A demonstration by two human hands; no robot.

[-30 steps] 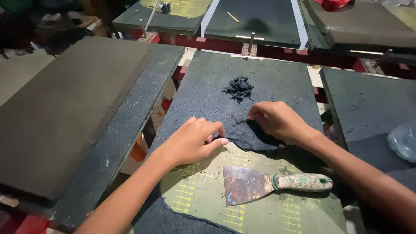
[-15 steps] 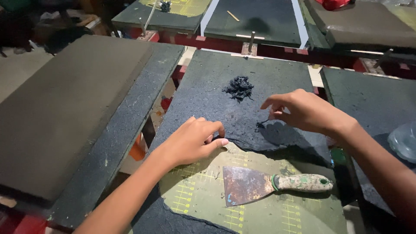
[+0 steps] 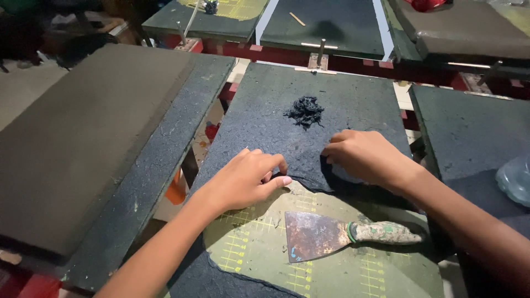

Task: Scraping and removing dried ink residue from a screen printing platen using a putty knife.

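A green board with yellow grid marks lies in front of me, its far half covered by a rough dark layer. My left hand rests at the layer's torn near edge, with fingers curled and thumb pinching that edge. My right hand sits a little to the right, fingers curled down onto the same edge. A small pile of dark scraps lies on the layer just beyond both hands. A rusty scraper with a stained handle lies untouched on the bare green part, below my right hand.
Similar dark-coated boards stand to the left and right on a red frame, with gaps between them. More boards lie at the back. A clear plastic object sits at the right edge.
My right hand lifted off the layer's edge and rose to the right, then came back down onto the edge. My left hand stayed in place.
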